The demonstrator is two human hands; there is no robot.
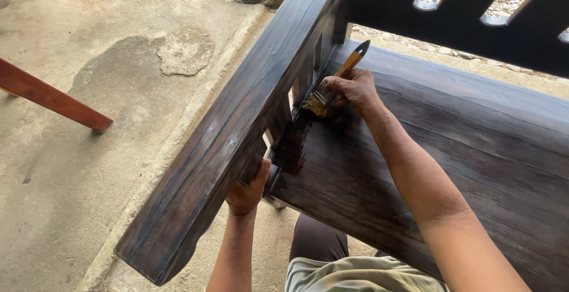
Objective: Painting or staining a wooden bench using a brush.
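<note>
Your right hand point(355, 89), just above frame centre, is closed round a paintbrush point(335, 82), w/ its yellow handle poking toward the upper right and bristles touching a dark slat under the armrest point(237, 126). Your left hand point(248, 192), lower centre, curls its fingers up onto the underside of that armrest, gripping it. The dark-stained wooden bench seat point(462, 167) fills the right side; the brush sits at its left edge, betw. both hands. Concrete floor point(71, 209) at left.
</note>
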